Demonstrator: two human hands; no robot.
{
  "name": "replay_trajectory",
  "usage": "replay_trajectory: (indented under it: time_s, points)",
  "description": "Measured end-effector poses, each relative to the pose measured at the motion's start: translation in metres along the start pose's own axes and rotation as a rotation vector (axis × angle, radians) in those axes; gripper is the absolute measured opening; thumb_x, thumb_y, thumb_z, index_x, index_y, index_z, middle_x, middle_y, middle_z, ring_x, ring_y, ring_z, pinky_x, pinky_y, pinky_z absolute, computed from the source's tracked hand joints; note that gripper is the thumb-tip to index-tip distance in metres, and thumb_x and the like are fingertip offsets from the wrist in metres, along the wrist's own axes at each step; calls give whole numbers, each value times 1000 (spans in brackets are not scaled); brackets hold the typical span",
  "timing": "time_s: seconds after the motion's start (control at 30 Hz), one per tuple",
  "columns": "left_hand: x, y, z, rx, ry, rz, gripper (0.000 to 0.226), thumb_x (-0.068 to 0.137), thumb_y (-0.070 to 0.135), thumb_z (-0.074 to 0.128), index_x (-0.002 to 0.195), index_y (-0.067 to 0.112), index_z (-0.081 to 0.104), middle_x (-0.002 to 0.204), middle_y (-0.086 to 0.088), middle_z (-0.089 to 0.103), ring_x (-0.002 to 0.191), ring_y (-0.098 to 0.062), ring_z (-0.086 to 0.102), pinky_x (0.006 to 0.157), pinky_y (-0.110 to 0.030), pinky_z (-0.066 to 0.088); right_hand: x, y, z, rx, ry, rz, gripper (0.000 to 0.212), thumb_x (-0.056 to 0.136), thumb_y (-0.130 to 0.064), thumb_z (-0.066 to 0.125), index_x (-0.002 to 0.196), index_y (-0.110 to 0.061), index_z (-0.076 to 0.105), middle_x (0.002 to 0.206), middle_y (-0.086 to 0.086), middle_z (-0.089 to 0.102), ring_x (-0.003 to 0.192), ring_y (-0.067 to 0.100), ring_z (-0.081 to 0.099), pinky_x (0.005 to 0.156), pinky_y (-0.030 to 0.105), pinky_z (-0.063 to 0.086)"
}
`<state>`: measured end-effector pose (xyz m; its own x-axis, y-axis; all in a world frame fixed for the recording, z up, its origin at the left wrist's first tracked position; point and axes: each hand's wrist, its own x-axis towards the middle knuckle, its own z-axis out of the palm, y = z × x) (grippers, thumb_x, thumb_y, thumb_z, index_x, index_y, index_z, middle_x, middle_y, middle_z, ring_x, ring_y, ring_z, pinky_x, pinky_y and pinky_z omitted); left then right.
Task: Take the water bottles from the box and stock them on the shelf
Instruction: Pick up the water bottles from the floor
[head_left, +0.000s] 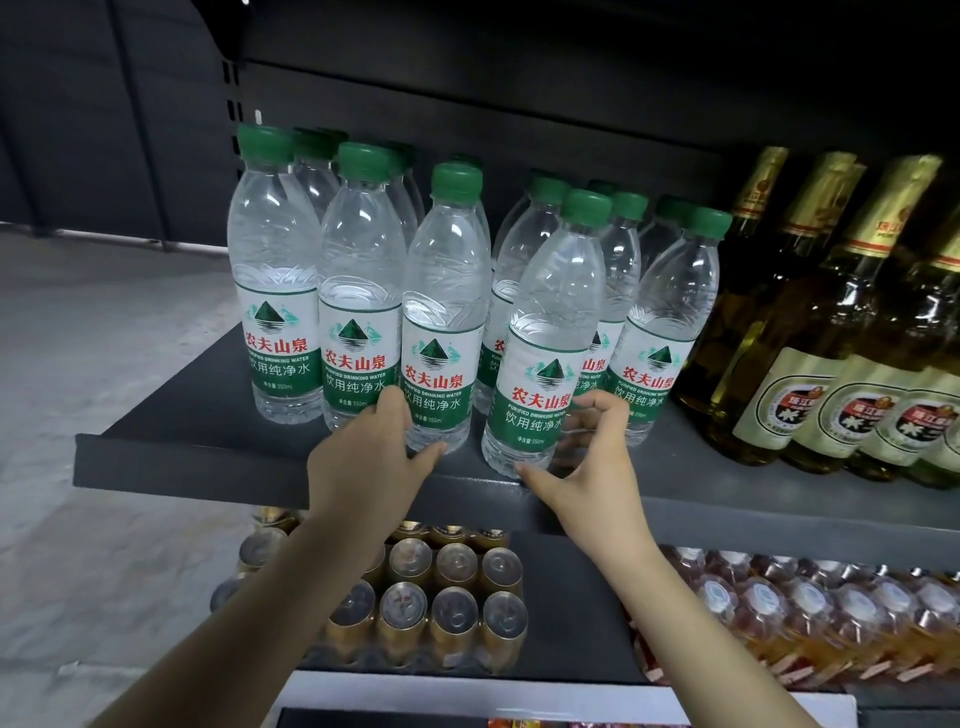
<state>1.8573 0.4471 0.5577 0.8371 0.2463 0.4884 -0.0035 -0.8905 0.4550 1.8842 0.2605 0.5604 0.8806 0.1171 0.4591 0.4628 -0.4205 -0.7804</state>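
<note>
1. Head view, the hands: the left hand is curled around the base of a front-row water bottle, thumb under its right side and fingers on its left, so it has hold of that bottle. The right hand is spread open around the foot of the leaning bottle, thumb at its base, fingers just behind it; whether they press on it I cannot tell.

2. Head view, progress: a good dozen water bottles already stand on the dark shelf, in rows reaching to the back. The leaning bottle sits at the front edge, tilted and not yet squared up. I judge the stocking well advanced, now at the straightening stage. How many bottles remain I cannot say.

3. Head view, containers: only a white edge shows at the bottom, possibly the box; its contents are hidden. Glass bottles fill the shelf's right side; cans sit on the shelf below.
</note>
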Motion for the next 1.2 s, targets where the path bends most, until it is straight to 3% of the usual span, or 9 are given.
replay_trajectory:
  time_s: [0.1, 0.23, 0.5, 0.67, 0.9, 1.2]
  points:
    - [0, 1, 0, -1, 0, -3, 35, 81, 41, 67, 86, 19, 40, 73, 7, 56, 67, -13, 55, 50, -23, 33, 1, 0, 5, -38, 19, -4, 68, 67, -10, 81, 96, -42, 29, 96, -14, 47, 81, -1, 53, 73, 23, 50]
    - [0, 2, 0, 10, -8, -15, 34, 82, 41, 66, 87, 20, 39, 74, 6, 57, 68, -13, 56, 53, -23, 38, 3, 1, 13, -112, 63, -10, 69, 65, -16, 82, 102, -37, 27, 106, -2, 49, 93, 16, 56, 80, 37, 52]
    - [1, 5, -1, 34, -26, -20, 34, 84, 42, 63, 88, 20, 37, 75, 7, 54, 70, -13, 55, 56, -23, 38, 5, -1, 21, -182, 76, 3, 71, 66, -22, 81, 100, -42, 22, 111, 0, 51, 98, 18, 56, 83, 44, 50]
    - [1, 4, 1, 48, -19, -20, 35, 85, 42, 62, 89, 20, 36, 76, 7, 52, 71, -13, 53, 57, -24, 38, 5, 1, 22, -216, 66, -4, 68, 68, -23, 80, 108, -33, 27, 113, -1, 50, 98, 17, 55, 83, 42, 50]
    - [0, 6, 0, 61, 9, -22, 35, 85, 42, 62, 91, 19, 36, 83, 4, 61, 77, -18, 61, 58, -25, 39, 5, 2, 23, -239, 75, -13, 66, 67, -23, 80, 107, -30, 29, 110, 1, 50, 96, 19, 55, 80, 41, 51]
    - [0, 8, -2, 126, -11, -12, 35, 87, 46, 58, 91, 21, 33, 85, 6, 59, 79, -15, 58, 57, -24, 36, 5, 3, 21, -239, 64, -32, 64, 68, -24, 80, 105, -31, 28, 109, 1, 51, 95, 19, 56, 78, 40, 51]
